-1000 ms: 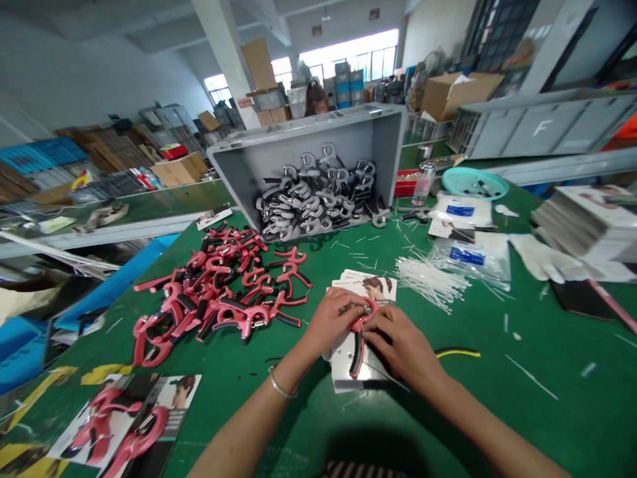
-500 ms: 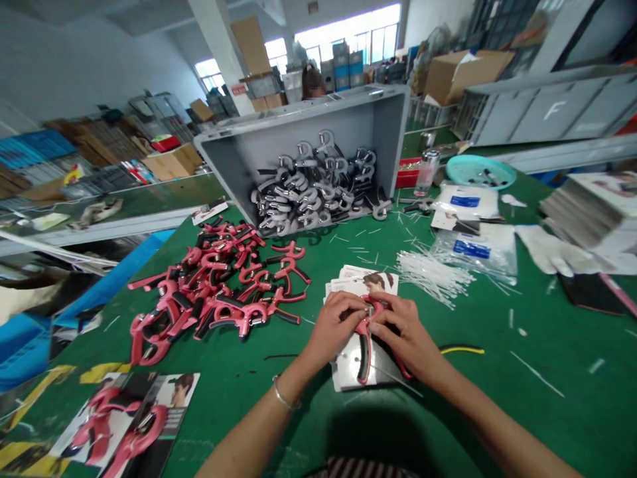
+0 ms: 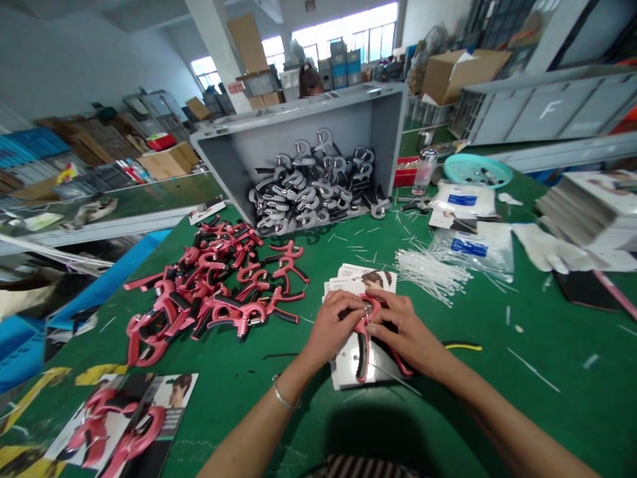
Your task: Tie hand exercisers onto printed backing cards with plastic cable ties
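Note:
A pink capo (image 3: 363, 358) with black-padded handles lies on a stack of printed cards (image 3: 344, 375) in front of me. My left hand (image 3: 334, 325) is closed on the capo's left side, thumb and fingers pinched near its spring. From the other side my right hand (image 3: 402, 326) is closed on it too, fingertips by the spring. A thin white cable tie (image 3: 398, 380) sticks out below the capo, across the cards. My fingers hide part of the capo's jaw, and I cannot tell how the tie runs there.
Many pink capos (image 3: 219, 285) are heaped to the left. Carded pink capos (image 3: 142, 438) lie front left. Behind, a tipped grey crate (image 3: 388, 126) holds grey capos (image 3: 303, 192). Loose white cable ties (image 3: 430, 272), plastic bags (image 3: 497, 259), a glove (image 3: 542, 249) and a card stack (image 3: 582, 212) sit right.
My view has shifted slightly. Both hands stay at the same capo, with only a small shift of the fingers around its spring.

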Tool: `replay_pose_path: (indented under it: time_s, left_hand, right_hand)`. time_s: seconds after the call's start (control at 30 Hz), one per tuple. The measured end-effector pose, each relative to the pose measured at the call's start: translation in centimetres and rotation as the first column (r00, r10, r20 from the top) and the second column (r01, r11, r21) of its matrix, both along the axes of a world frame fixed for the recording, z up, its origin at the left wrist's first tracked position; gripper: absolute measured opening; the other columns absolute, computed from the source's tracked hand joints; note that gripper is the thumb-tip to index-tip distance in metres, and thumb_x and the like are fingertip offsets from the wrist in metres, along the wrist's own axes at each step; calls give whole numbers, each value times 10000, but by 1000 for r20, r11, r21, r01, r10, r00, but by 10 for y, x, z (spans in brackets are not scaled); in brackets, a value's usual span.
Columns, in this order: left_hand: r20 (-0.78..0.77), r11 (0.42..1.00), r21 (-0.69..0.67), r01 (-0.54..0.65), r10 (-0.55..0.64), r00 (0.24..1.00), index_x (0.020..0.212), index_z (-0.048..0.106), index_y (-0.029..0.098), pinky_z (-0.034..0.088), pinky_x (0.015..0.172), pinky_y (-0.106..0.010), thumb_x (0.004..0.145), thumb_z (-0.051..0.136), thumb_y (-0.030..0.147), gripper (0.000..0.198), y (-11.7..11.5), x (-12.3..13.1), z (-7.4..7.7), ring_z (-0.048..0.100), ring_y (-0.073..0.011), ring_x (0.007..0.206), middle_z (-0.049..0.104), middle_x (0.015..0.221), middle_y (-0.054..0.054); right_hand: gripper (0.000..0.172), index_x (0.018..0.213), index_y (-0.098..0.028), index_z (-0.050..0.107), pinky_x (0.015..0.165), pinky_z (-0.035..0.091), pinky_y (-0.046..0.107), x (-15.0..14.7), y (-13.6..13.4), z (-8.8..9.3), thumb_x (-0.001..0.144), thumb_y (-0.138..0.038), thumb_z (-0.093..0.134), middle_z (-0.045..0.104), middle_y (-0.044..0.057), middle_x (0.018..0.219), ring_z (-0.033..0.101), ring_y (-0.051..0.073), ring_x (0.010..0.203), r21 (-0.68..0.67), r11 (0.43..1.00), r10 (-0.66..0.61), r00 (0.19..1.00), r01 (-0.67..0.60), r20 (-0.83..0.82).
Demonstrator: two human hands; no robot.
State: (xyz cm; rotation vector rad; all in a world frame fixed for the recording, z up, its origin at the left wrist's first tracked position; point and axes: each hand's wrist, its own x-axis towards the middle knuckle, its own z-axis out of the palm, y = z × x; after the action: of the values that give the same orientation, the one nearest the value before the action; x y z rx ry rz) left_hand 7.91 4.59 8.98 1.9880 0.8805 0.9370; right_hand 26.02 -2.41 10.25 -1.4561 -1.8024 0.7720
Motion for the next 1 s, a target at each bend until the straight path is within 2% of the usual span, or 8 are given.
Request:
replay_pose_path:
  time_s: [0.73, 1.0]
  left_hand:
    - [36, 1000, 22, -10, 9, 999, 874, 750, 222, 433, 927, -353, 853, 690, 156, 92, -1, 0, -2, 621, -186, 964, 718, 923, -27]
    - [50, 999, 33, 26, -27, 998, 894, 749, 214, 435, 935, -366, 857, 688, 181, 79, 0, -3, -2, 611, -203, 990, 713, 948, -45]
  right_hand:
    - [234, 877, -265, 735, 1130, 250, 514, 1, 1, -3, 948, -415, 569, 460, 39, 1480, 339, 286, 1386, 2, 1000, 10, 999, -10, 31]
    - [231, 794, -229, 725, 1095, 286, 520, -6, 11, 0, 918, -370, 590, 547, 71, 1380, 398, 298, 1317, -36, 997, -71, 997, 70, -23]
